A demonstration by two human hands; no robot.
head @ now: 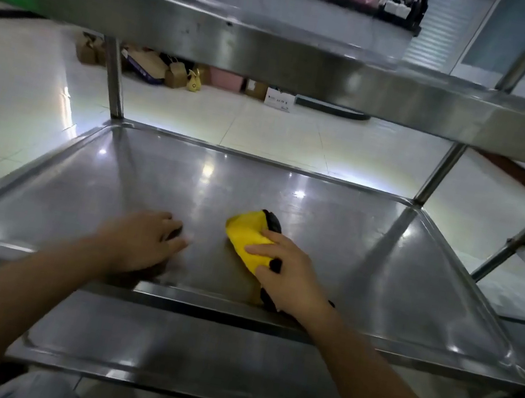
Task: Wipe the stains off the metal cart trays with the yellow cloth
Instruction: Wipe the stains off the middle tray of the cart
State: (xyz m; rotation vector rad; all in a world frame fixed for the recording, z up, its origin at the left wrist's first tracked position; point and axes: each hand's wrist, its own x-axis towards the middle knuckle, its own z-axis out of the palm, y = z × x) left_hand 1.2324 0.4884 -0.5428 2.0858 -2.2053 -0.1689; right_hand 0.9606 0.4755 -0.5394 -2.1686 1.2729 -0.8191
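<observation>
While the left hand (143,241) is laid palm-down on the middle tray (385,247) of a metal cart, its fingers loosely bent against the steel and nothing held in them, a yellow cloth (249,236) is gripped by the right hand (290,273) just beside it. The cloth is bunched, with a dark edge showing at its far end and more dark fabric seen under the wrist; the thumb is pressed across the yellow fold and the fingers are curled round the bundle, which is touching the tray near its front middle. Ceiling lights are reflected in the tray's surface. The top tray (280,45) is seen overhead, slightly blurred, and a lower tray (193,354) is visible beneath the forearms. Behind the cart, cardboard boxes (158,68) and a pink box (225,79) are lined up on the pale tiled floor (29,90) against the far wall.
</observation>
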